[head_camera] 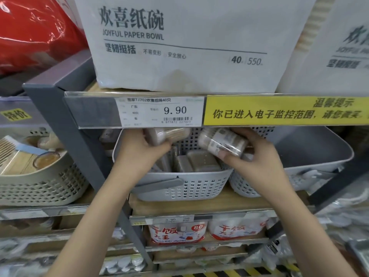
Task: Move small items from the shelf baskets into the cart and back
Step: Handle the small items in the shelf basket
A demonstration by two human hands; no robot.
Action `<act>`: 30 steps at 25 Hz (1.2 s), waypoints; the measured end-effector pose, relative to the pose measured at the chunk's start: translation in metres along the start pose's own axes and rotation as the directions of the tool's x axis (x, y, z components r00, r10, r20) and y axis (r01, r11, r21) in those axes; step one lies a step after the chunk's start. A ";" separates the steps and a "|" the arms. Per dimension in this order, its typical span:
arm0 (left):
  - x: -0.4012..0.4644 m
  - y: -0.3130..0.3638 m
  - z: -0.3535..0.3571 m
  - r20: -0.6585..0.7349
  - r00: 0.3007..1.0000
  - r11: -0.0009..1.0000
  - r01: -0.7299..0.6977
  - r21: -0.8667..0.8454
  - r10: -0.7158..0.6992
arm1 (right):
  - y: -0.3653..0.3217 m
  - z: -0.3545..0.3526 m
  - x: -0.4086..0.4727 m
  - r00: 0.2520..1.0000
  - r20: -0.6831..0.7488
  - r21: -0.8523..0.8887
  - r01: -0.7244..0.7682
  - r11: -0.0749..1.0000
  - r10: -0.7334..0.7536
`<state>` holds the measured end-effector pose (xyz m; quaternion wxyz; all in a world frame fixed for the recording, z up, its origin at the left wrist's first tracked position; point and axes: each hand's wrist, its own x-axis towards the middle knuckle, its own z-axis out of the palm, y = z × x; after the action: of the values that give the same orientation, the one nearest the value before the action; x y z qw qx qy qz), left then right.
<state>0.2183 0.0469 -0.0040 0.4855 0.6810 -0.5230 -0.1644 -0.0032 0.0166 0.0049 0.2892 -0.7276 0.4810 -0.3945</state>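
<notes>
On the far left sits a beige basket (40,188) of wooden combs and round items, apart from the work.

Just right of the grey shelf post, the left hand (139,148) reaches up under the price strip (159,111) and over the grey basket (179,186). Its grip is closed around a clear tub (165,135) with a round tan end and thin pale sticks packed inside, probably toothpicks. The tub is held level and high, close under the shelf edge, which I judge is simply the room left between the basket rim and the strip above.

In the basket itself lie several flat clear boxes (199,160) with brownish contents, stacked loosely against the back wall.

Further right, the right hand (257,158) holds a second clear pack (223,143), thumb underneath and fingers wrapped over the far side. This pack is short, cylinder-like and tilted, with a printed paper label across clear plastic and pale sticks showing at its end. It hangs above the right rim of the basket, not resting on anything.

Both items are therefore at the basket, in hand. With no cart in view, I cannot tell whether they are being lifted out or set back.

Right again, another grey basket (319,156) stands touching the first.
</notes>
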 end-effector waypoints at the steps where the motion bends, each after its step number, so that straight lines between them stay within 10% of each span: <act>1: -0.009 0.001 -0.002 -0.019 0.999 0.998 -0.028 -0.059 0.027 | 0.003 -0.002 -0.007 1.000 -0.013 0.068 -0.013 0.998 0.014; 16: -0.109 0.027 0.062 0.342 0.870 0.908 -0.235 -0.347 0.356 | 0.060 -0.044 -0.145 0.946 -0.168 0.424 -0.185 0.886 0.278; 30: -0.205 0.129 0.336 0.764 0.477 0.901 -0.219 -0.376 0.435 | 0.206 -0.201 -0.286 0.583 -0.406 0.658 -0.348 0.668 0.704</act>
<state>-0.1808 0.0633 -0.1139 0.2744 0.3465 -0.7877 -0.4291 -0.3367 0.1976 -0.1397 0.3991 -0.2600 0.6264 -0.6170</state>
